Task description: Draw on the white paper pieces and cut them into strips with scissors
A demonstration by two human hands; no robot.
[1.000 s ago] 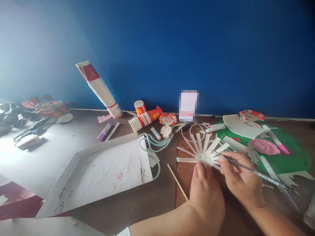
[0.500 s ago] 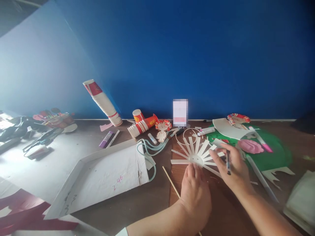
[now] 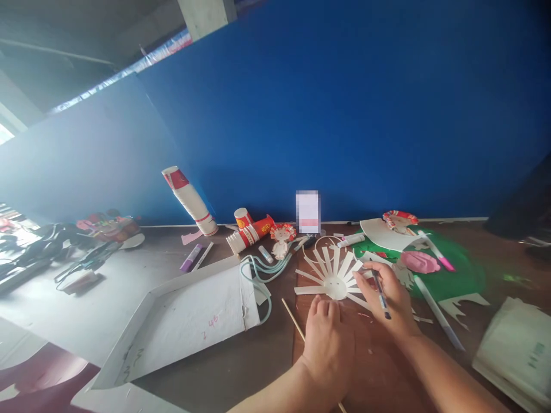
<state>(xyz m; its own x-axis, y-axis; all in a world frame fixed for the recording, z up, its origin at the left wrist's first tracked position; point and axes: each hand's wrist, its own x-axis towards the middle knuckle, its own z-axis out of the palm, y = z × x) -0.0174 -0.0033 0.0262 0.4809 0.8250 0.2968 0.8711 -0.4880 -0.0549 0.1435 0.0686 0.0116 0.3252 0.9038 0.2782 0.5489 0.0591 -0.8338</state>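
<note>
Pen, slim w/ a grey barrel and dark end, was clamped btwn the fingers of the R hand; its long axis ran steeply from upper L to lower R in view, dark end nearer the wearer. Couldn't tell which end was the writing tip. White paper cut-out, a small disc ringed w/ long flat strips, lay on the brown bench in front of both hands; strips fanned L, away and R, the leftmost pointing almost straight L. R thumb & forefinger tips were at its R-side strips; contact unclear. L hand was palm down just below the disc, fingers together; couldn't tell if they pressed its edge. Thin tan wooden stick ran diag. under the L wrist. White cardboard tray lay farther L.
</note>
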